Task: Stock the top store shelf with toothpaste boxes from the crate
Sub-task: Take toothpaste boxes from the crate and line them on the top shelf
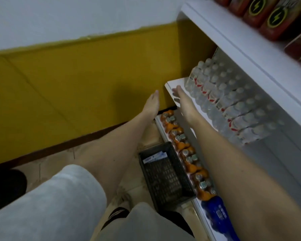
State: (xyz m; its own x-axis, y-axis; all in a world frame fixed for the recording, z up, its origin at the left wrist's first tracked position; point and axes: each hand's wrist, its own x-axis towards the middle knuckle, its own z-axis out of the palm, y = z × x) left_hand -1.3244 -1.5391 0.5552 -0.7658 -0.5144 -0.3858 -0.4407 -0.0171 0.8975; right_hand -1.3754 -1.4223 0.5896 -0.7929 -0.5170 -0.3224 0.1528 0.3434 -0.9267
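Both hands are empty right now: left hand point(152, 101) and right hand point(178, 94) stretched out flat, mid-frame, probably mid-reach. The crate point(165, 174) sits on the floor at lower center with about 1 toothpaste box point(155, 157) left inside.

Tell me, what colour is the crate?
Black crate, seen best in the head view.

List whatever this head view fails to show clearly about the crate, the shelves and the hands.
- Crate: only one white and blue box shows; print too small to read.
- Top shelf: cut off by the upper and right edges; red packs partly shown.
- Right hand: fingertips blurred against the middle shelf, so contact is unclear.
- Left hand: seen edge-on, palm hidden.
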